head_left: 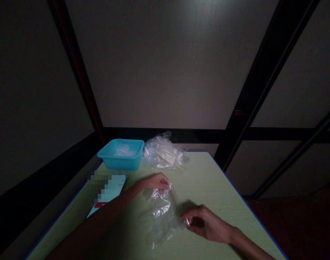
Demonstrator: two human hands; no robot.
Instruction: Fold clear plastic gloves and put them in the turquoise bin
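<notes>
A clear plastic bag (pixel 162 213) lies crinkled on the pale green table between my hands. At its far end, my left hand (pixel 157 181) is closed, the fingers pinching the gathered plastic. My right hand (pixel 204 222) pinches the bag's right edge between thumb and fingertips, where a small shiny fold shows. The bag is see-through, and nothing can be made out inside it.
A blue plastic basin (pixel 123 164) with clear plastic in it stands at the far left. Beside it is a heap of clear plastic bags (pixel 162 151). A partly blurred phone-like screen (pixel 113 189) lies near my left forearm. The table (pixel 216 187) has a blue edge.
</notes>
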